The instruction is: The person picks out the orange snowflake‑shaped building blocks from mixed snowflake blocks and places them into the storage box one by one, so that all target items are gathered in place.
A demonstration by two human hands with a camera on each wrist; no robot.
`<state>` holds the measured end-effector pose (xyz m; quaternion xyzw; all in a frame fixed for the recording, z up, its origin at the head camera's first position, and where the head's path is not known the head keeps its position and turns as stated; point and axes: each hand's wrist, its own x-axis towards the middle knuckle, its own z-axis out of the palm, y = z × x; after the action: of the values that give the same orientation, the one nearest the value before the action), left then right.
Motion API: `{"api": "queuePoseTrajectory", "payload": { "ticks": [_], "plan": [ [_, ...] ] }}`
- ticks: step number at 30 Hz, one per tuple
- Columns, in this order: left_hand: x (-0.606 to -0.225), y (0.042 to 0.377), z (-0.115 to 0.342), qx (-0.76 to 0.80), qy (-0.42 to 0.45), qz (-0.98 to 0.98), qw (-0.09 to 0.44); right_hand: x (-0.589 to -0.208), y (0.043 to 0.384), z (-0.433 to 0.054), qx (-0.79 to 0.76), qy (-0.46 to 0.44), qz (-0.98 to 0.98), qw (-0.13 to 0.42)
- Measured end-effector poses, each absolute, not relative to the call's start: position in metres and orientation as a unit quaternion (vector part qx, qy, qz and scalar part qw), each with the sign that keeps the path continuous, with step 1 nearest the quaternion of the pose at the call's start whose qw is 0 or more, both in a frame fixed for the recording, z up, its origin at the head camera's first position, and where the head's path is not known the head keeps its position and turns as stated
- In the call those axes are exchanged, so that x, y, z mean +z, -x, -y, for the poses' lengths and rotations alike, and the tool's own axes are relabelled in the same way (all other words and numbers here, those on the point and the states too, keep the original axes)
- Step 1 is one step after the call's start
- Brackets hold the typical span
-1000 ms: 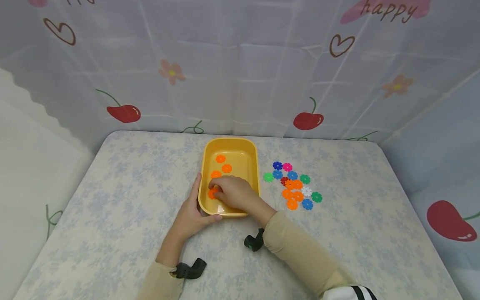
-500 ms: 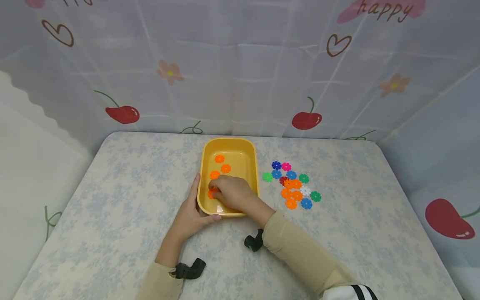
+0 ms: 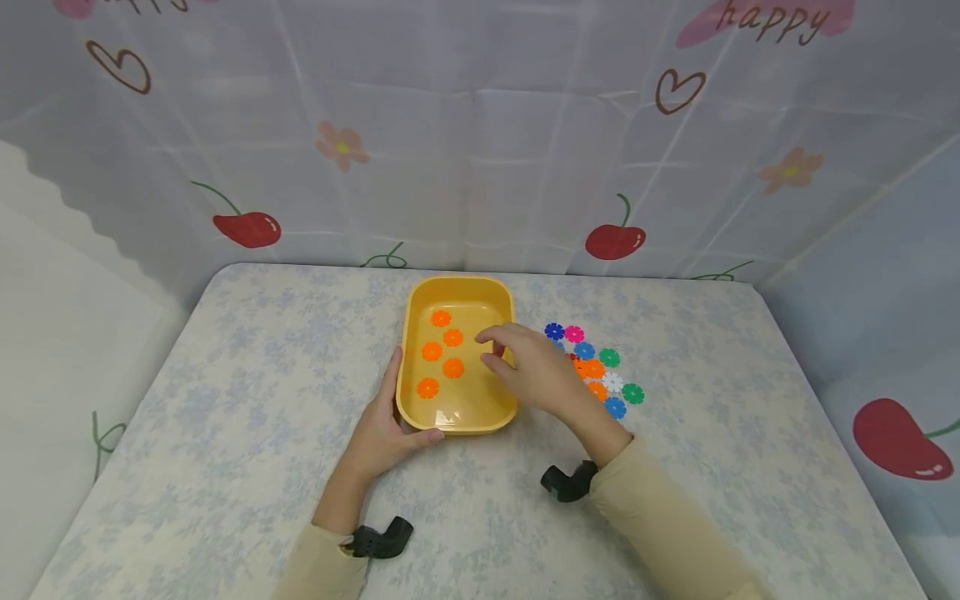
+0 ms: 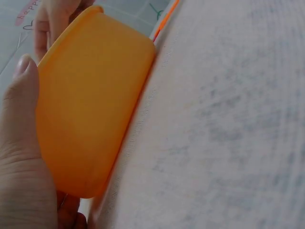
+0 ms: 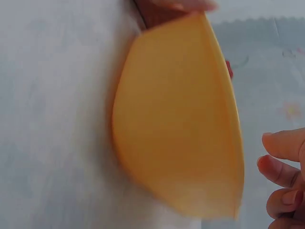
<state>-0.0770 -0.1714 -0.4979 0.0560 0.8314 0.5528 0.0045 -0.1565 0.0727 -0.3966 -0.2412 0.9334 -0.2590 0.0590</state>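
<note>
My left hand (image 3: 384,435) holds a yellow plastic tray (image 3: 491,417) at its near left corner, fingers along the side and thumb at the front. The left wrist view shows that thumb beside the tray wall (image 4: 90,100). Several orange notched plastic discs (image 3: 453,337) lie flat inside, mostly toward the left. My right hand (image 3: 542,367) hovers over the tray's right rim, thumb and index finger apart with nothing between them. In the right wrist view, its bent fingers (image 5: 282,167) stand apart from the tray.
Right of the tray lies a loose group of similar discs, including orange ones (image 3: 594,369), a blue one (image 3: 615,407), a white one (image 3: 612,382), a green one (image 3: 633,393) and a pink one (image 3: 574,333). Part of the group is behind my right hand. A patterned cloth (image 3: 247,350) covers the table.
My right hand has lifted from the tray's left part and moved right to its right rim. Orange discs formerly covered by it now show. My left hand stays on the tray.
</note>
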Motion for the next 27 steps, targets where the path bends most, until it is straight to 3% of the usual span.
{"api": "queuePoseTrajectory", "payload": {
  "ticks": [12, 27],
  "plan": [
    [-0.496, 0.075, 0.172, 0.566, -0.063, -0.822, 0.004, -0.438, 0.174, -0.188, -0.178, 0.115, -0.972, 0.102],
    [-0.498, 0.076, 0.17, 0.571, -0.066, -0.819, 0.005, -0.457, 0.174, -0.212, -0.228, 0.094, -0.962, 0.12]
  ]
}}
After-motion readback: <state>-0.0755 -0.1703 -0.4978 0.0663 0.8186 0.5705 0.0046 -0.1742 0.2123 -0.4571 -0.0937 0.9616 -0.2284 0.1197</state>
